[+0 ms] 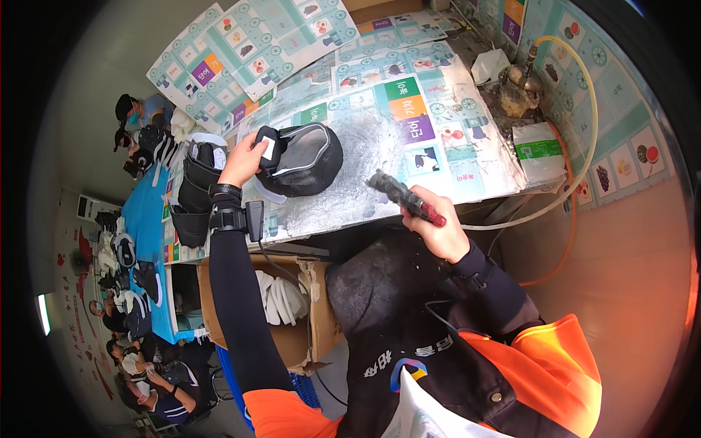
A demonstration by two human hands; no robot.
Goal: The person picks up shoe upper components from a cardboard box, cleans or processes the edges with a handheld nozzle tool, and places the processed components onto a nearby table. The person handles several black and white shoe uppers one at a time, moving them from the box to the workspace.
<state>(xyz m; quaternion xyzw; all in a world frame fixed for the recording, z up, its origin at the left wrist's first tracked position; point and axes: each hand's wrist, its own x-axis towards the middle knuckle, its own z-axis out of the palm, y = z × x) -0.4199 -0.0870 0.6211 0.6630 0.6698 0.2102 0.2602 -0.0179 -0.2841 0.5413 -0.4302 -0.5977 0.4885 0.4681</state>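
Plainly, open table edge (352, 219) between upper (320, 177), brush (396, 193).

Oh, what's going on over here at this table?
A person is handling a black shoe-like piece at a sheet-covered table. Their left hand grips one end of the piece, which rests on the tabletop. Their right hand holds a dark, brush-like tool near the table's front edge, apart from the piece. More dark pieces are stacked to the left, and a cardboard box holding white pieces sits below.
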